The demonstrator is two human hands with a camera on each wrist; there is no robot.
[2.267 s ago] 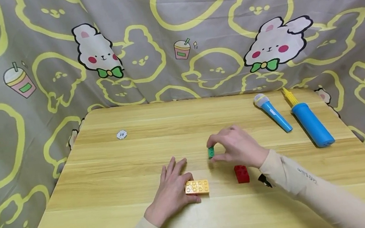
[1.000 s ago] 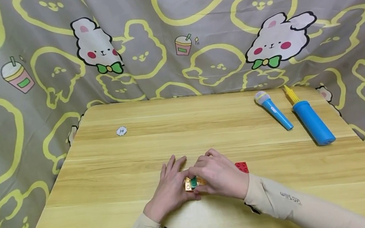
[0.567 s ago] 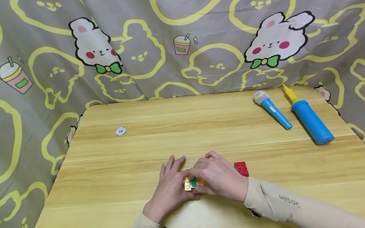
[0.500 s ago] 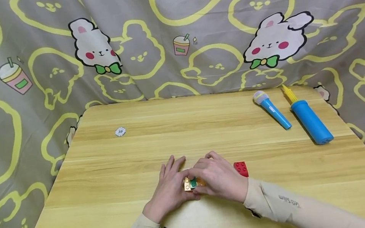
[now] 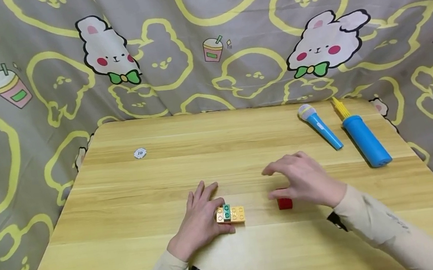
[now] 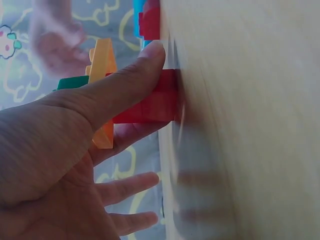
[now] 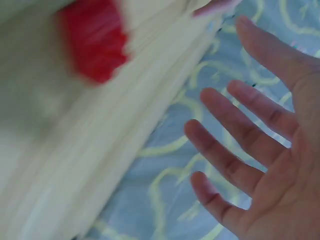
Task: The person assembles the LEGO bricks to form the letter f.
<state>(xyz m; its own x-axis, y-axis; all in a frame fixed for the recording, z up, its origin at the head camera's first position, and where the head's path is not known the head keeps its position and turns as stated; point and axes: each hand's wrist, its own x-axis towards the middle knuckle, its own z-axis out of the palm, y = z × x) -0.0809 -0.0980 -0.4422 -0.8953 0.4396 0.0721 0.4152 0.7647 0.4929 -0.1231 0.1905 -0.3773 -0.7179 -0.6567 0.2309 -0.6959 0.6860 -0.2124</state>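
My left hand (image 5: 197, 223) grips a small stack of toy building bricks between thumb and index finger, its other fingers spread. On top sits a narrow green brick (image 5: 226, 212), across a long yellow-orange brick (image 5: 238, 215). Beneath these, the left wrist view shows a red brick (image 6: 145, 107) standing on the table, partly covered by the thumb. Over to the right, my right hand (image 5: 308, 177) holds nothing; its fingers are spread in the right wrist view. Its thumb overlaps a loose red brick (image 5: 285, 203) in the head view, while the right wrist view shows them apart.
A blue toy microphone (image 5: 324, 132) and a blue hand pump (image 5: 366, 140) with a yellow nozzle lie at the table's back right. A round chip (image 5: 140, 153) marked 10 lies at the back left. Patterned cloth (image 5: 166, 68) hangs behind the wooden table (image 5: 126, 201).
My right hand brought the green brick from the right, set it on the yellow-orange brick, released it and moved right to the loose red brick. The left hand kept its hold.
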